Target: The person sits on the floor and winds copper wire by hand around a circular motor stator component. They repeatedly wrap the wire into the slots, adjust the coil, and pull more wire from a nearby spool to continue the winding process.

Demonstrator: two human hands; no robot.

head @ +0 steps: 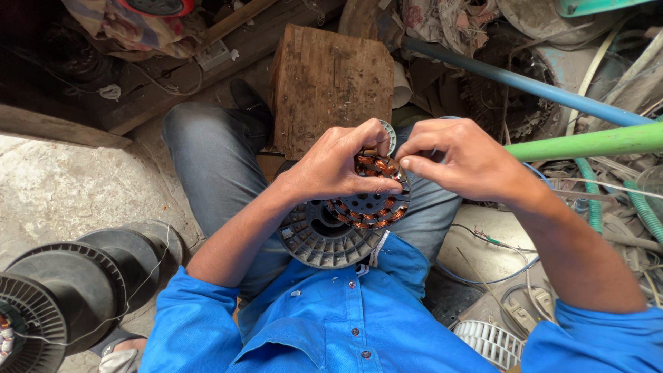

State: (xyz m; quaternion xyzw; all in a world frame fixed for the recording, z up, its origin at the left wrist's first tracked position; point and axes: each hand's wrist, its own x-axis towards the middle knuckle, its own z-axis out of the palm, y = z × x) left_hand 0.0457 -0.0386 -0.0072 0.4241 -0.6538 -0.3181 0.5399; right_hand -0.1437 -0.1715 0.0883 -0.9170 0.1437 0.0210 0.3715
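A round motor stator (373, 204) with copper wire coils around its slots rests on my lap, on top of a grey ribbed round motor cover (321, 242). My left hand (342, 162) grips the stator's upper left part, thumb pressed along the coils. My right hand (459, 155) is at the stator's upper right edge, with thumb and forefinger pinched on a coil or fine wire there.
A worn wooden block (331, 79) stands ahead of my knees. Black fan motor housings (76, 290) sit at lower left on the stone floor. A blue pipe (525, 83) and a green pipe (587, 143) cross at right, amid wires and scrap. A white ribbed part (490, 342) lies lower right.
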